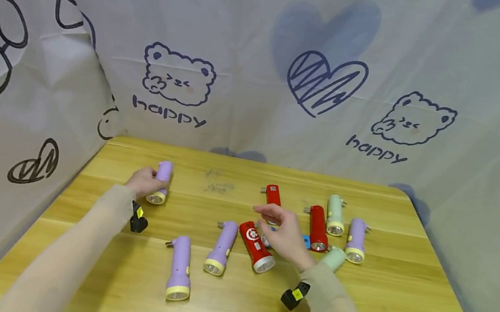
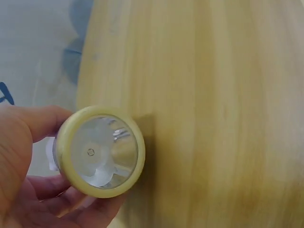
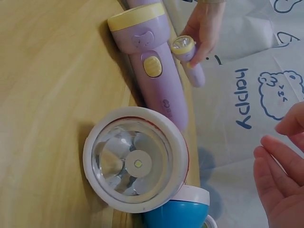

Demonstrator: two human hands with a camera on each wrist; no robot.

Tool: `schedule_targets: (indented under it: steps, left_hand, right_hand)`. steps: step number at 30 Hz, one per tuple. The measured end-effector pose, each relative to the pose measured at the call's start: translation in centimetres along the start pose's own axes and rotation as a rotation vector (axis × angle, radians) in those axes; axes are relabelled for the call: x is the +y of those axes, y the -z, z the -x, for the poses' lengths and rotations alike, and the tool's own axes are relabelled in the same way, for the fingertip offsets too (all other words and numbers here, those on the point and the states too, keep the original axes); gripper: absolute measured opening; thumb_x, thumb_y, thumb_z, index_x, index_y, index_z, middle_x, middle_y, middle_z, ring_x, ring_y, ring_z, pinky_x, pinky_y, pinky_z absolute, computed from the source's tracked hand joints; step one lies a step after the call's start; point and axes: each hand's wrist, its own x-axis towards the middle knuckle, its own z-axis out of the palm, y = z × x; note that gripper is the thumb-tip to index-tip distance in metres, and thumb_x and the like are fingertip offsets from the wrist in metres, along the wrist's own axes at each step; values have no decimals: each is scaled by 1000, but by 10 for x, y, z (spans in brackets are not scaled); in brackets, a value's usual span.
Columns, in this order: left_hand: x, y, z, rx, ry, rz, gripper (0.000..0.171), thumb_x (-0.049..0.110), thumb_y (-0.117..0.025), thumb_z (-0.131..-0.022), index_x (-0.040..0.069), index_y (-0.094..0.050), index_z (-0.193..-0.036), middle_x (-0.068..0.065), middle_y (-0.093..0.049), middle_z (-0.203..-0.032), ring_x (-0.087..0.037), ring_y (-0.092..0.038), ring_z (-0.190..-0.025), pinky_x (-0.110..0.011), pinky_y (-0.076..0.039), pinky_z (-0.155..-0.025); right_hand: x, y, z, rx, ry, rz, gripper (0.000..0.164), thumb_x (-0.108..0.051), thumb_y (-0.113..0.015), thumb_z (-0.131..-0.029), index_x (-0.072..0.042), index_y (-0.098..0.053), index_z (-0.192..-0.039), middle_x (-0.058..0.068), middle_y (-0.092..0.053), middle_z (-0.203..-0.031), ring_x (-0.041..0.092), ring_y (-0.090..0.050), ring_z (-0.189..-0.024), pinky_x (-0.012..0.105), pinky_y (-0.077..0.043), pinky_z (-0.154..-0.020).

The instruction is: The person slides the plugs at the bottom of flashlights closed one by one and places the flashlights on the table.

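At the back left of the table, my left hand grips a purple flashlight with a pale yellow rim. The left wrist view looks into its round lens, with thumb and fingers round the body behind. My right hand is held over the right-centre group, fingers loosely bent, nothing between them. Just left of it lies a red flashlight with a white emblem; its white-rimmed lens fills much of the right wrist view. A blue-and-white flashlight is mostly hidden beneath the right hand in the head view.
Two purple flashlights lie front and centre. Around the right hand are red flashlights, green flashlights and another purple flashlight. A printed white cloth hangs round the wooden table.
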Motion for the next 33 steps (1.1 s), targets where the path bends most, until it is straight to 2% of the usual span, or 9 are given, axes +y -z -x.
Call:
schedule_targets:
  steps: [6,10,15,20,27,33]
  left_hand:
    - [-6,-3,-8,49,-10,-54,65,32,-56,-96,-17,-47,-136,-37,-56,-133,-40,-60,-112,-45,-55,-92]
    - [-8,-4,-12,54,1,-76,69,35,-54,-98,-18,-42,-139,-39,-52,-136,-43,-61,-114,-46,-56,-91]
    - [-9,-5,-11,70,19,-84,77,41,-49,-100,-19,-31,-147,-41,-44,-143,-49,-56,-121,-55,-52,-102]
    - [-9,-6,-5,81,19,-85,79,42,-48,-100,-18,-29,-148,-41,-43,-145,-50,-52,-125,-58,-48,-106]
    - [-11,-10,-2,102,4,-119,75,36,-52,-97,-17,-32,-147,-40,-47,-141,-44,-57,-116,-54,-52,-99]
    - [-10,-13,-3,133,-25,-138,70,33,-56,-97,-18,-41,-141,-38,-55,-134,-41,-60,-109,-51,-53,-93]
  right_hand:
    - [2,-2,0,-23,-12,-12,30,7,-60,-93,-4,-69,-119,21,-69,-126,43,-64,-118,51,-53,-104]
    - [2,-5,0,-34,-39,-12,33,8,-56,-92,-7,-70,-118,18,-70,-125,42,-64,-118,51,-55,-102]
    - [3,-6,0,-37,-67,-18,33,6,-55,-93,-7,-69,-120,15,-70,-126,42,-64,-118,52,-55,-100]
    - [3,-7,1,-41,-57,-12,31,5,-55,-94,-5,-69,-120,13,-71,-126,40,-65,-118,52,-54,-102]
    - [2,-8,1,-47,-51,-2,30,3,-55,-96,-9,-70,-118,12,-70,-125,37,-64,-118,51,-52,-105]
    - [1,-8,1,-48,-30,-2,30,4,-55,-96,-8,-70,-118,17,-70,-125,35,-65,-117,51,-53,-105]
